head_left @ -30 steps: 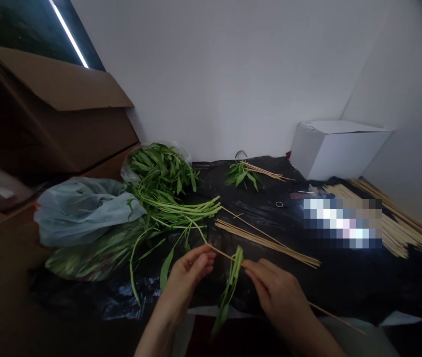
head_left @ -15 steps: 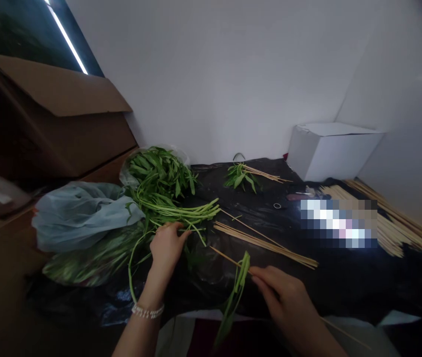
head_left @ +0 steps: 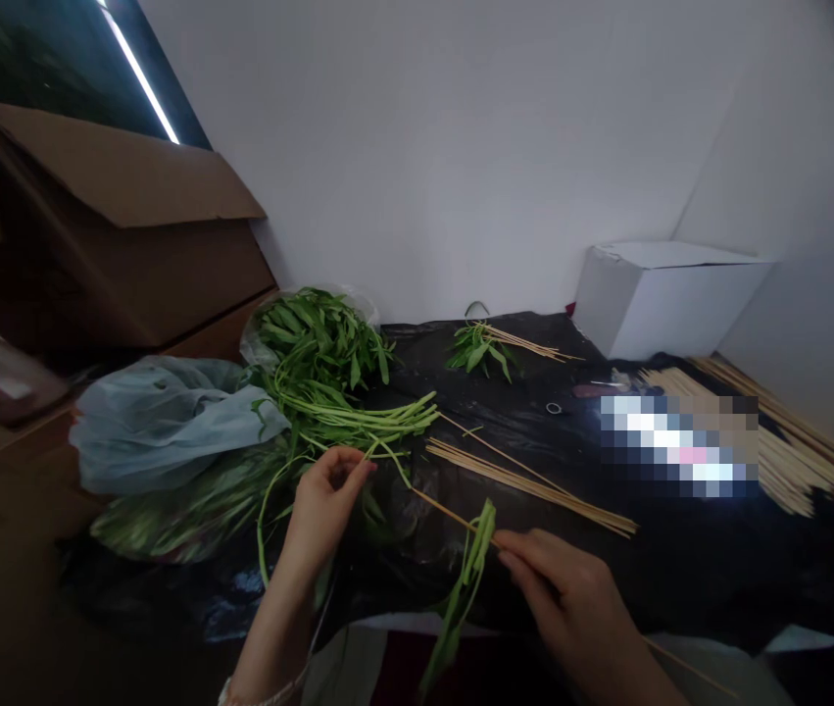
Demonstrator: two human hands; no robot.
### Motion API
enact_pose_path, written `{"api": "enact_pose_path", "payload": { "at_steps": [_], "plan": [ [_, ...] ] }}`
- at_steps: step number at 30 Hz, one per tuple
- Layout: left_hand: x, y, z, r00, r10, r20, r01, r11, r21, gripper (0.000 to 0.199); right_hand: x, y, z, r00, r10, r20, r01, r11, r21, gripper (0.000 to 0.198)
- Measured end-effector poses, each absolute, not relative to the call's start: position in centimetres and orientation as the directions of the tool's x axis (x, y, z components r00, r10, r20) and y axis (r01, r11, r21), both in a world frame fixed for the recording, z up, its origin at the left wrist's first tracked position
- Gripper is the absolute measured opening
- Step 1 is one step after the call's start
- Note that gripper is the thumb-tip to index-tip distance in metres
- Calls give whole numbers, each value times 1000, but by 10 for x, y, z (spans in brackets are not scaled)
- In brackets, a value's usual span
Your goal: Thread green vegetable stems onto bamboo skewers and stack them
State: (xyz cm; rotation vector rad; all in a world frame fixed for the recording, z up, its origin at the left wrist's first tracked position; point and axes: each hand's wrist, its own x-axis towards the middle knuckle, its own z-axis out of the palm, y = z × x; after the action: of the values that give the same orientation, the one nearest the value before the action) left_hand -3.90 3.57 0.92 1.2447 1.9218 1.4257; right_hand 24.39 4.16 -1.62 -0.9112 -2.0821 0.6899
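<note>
A thin bamboo skewer (head_left: 440, 508) is pinched in my right hand (head_left: 570, 583), which is closed on it. Close to those fingers, a folded bunch of leafy green stems (head_left: 476, 554) hangs from the skewer, its leaves pointing down. My left hand (head_left: 328, 495) has thumb and fingertips pressed together on a green stem (head_left: 379, 449) at the front of the pile. Beyond it, the long-stemmed leafy greens (head_left: 358, 420) lie with their cut ends to the right. The skewer's tip points toward my left hand.
Loose skewers (head_left: 526, 485) lie mid-table on black plastic sheeting (head_left: 417, 534). Farther back is a group of skewers holding greens (head_left: 476, 348). A pale blue bag (head_left: 173, 422) and a cardboard box (head_left: 129, 255) stand left; a white box (head_left: 673, 299) and many sticks (head_left: 776, 441) are right.
My left hand has drawn back slightly and turned, its fingers now in a pinch at a stem. The right hand keeps the skewer in nearly the same place.
</note>
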Motion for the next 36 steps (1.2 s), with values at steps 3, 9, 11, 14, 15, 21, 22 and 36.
{"api": "enact_pose_path", "payload": {
  "at_steps": [3,9,11,14,15,21,22,36],
  "plan": [
    [-21,23,14,-478,877,39,141,33,989,44,241,40,-12,-472,775,420,368,606,-705,25],
    [13,9,14,-456,889,-41,0,46,999,36,238,38,-10,-481,769,420,355,609,-709,26],
    [19,7,15,-448,893,-48,-25,41,999,34,239,38,-10,-486,775,404,367,600,-711,26],
    [23,4,17,-435,898,-70,-72,43,996,35,240,37,-9,-482,778,403,377,599,-706,27],
    [23,3,17,-438,896,-80,-90,45,995,37,240,37,-9,-483,776,405,374,601,-706,27],
    [26,3,20,-469,869,-159,-246,45,968,38,241,34,-7,-495,769,404,363,605,-708,26],
    [26,3,20,-467,868,-170,-277,39,960,36,241,33,-6,-499,767,402,365,608,-705,26],
    [29,4,19,-447,850,-277,-510,13,860,38,243,32,-8,-498,762,414,389,623,-679,28]
  ]
}}
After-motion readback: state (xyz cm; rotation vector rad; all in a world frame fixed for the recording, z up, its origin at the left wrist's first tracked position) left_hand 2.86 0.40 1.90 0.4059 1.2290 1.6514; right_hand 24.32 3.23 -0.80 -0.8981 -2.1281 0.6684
